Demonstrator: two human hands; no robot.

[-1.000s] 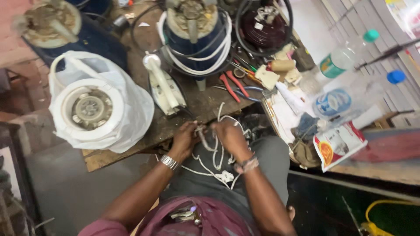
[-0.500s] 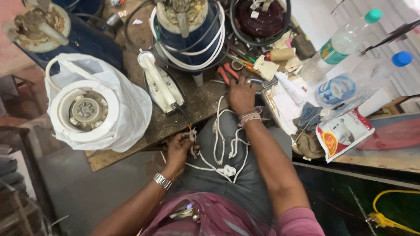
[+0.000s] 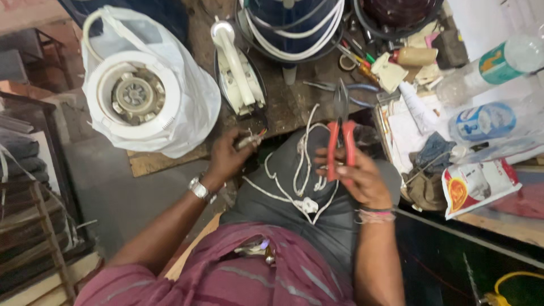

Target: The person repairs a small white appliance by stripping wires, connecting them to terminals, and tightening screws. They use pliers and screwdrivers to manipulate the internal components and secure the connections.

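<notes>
Seen from above, a person sits at a cluttered workbench [image 3: 294, 107] at twelve o'clock. A cord [image 3: 300, 170] lies looped across the lap at centre. The left hand [image 3: 229, 156], at nine o'clock of the cord, pinches its end. The right hand [image 3: 360, 178], at three o'clock, holds pliers [image 3: 341, 133] pointing toward twelve. A bagged appliance [image 3: 141, 96] sits at ten o'clock, bottles [image 3: 487, 90] at two o'clock.
</notes>
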